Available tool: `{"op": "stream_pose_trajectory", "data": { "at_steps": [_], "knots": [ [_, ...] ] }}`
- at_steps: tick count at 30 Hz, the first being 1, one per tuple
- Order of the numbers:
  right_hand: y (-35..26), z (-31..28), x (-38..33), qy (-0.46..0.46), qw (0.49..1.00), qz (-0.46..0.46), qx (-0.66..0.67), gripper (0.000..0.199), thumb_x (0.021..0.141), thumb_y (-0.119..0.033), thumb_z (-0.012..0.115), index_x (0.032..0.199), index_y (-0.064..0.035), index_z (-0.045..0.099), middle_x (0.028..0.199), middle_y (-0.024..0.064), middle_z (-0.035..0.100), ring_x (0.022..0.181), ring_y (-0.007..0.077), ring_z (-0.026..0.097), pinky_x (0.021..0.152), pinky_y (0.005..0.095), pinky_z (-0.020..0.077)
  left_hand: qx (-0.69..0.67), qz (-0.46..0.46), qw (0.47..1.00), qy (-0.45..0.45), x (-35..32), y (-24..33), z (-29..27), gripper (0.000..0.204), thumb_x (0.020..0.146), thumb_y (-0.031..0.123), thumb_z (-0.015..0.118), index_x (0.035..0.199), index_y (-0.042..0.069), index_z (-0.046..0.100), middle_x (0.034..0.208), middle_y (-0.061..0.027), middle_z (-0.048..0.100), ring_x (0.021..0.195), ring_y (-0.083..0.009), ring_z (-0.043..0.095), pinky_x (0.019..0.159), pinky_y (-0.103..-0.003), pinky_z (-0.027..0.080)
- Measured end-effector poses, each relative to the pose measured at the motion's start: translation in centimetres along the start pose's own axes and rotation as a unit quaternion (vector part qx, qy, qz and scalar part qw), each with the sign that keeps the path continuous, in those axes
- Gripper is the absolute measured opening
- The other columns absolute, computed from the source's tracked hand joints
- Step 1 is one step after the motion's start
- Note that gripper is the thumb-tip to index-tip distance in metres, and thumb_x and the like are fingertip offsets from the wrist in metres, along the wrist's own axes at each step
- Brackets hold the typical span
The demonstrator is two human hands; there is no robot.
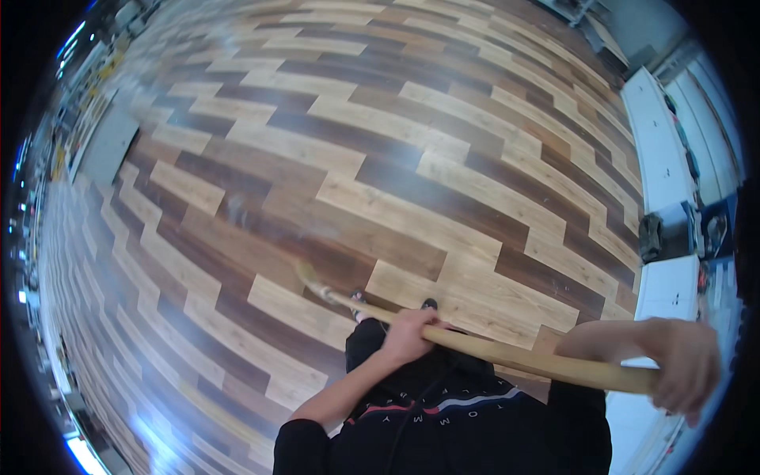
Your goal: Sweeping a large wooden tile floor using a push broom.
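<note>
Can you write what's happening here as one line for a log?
left hand: grips long wooden pole midway | right hand: grips upper end | pole tip: near brown plank floor

Far left edge, up wall: shelves packed with small packages, yellow, white and blue, too blurry to tell apart. Flat grey panel leaning just below them. Right edge, beside white counter: dark square package or sign with red and white bits, too small to tell which. No screens seen. White letters across person's dark shirt, near bottom middle.
</note>
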State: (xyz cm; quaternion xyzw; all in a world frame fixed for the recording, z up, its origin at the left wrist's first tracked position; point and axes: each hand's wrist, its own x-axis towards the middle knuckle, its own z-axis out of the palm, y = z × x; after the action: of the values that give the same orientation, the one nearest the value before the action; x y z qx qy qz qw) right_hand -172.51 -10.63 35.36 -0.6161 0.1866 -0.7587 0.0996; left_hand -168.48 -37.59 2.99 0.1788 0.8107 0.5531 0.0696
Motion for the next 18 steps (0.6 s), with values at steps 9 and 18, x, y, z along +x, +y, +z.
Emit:
{"op": "stream_pose_trajectory", "data": {
  "at_steps": [9, 18],
  "knots": [
    [27.9, -5.4, -8.7, 0.352, 0.886, 0.298, -0.04, 0.053, 0.092, -0.059, 0.056, 0.073, -0.0098, 0.053, 0.056, 0.0021, 0.052, 0.046, 0.015, 0.047, 0.051, 0.0293, 0.0421, 0.054, -0.24, 0.967, 0.068, -15.6, -20.3, -11.1, 0.02, 0.073, -0.004, 0.06, 0.087, 0.008, 0.066, 0.085, -0.0146, 0.067, 0.088, -0.0361, 0.064, 0.078, -0.043, 0.05],
    [16.5, -6.4, 2.4, 0.374, 0.874, 0.065, -0.303, 0.05, 0.09, -0.031, 0.069, 0.121, -0.0011, 0.042, 0.067, -0.0016, 0.043, 0.053, 0.0086, 0.042, 0.054, 0.0245, 0.0361, -0.045, -0.026, 0.998, -0.02, 5.6, -15.2, -9.5, 0.043, 0.072, 0.0, 0.068, 0.11, 0.019, 0.062, 0.117, -0.0073, 0.056, 0.118, -0.0318, 0.052, 0.098, -0.05, 0.04]
  ]
}}
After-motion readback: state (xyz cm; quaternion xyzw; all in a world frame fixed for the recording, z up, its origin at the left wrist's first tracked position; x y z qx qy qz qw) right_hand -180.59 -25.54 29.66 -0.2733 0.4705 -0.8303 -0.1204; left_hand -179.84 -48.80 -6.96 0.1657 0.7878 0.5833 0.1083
